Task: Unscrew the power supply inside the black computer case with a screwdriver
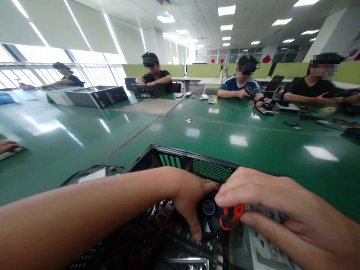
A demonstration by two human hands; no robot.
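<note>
An open black computer case (180,153) lies in front of me, with a round CPU fan (208,207) inside. My left hand (188,198) reaches in over the left side of the fan. Its thumb and fingers span the fan's near and far edges, and some fingertips are hidden. My right hand (270,202) pinches a screwdriver (232,216) by its orange and black handle, just right of the fan hub. The dark shaft points down into the case, and its tip cannot be made out. Left of the fan sits a reddish circuit board (161,217).
A silver metal bar (188,260) shows at the case's near side. Cables (84,170) and a pale box lie behind my left forearm. Across the green table (174,131), several people work on parts; another computer case (97,96) stands at the far left.
</note>
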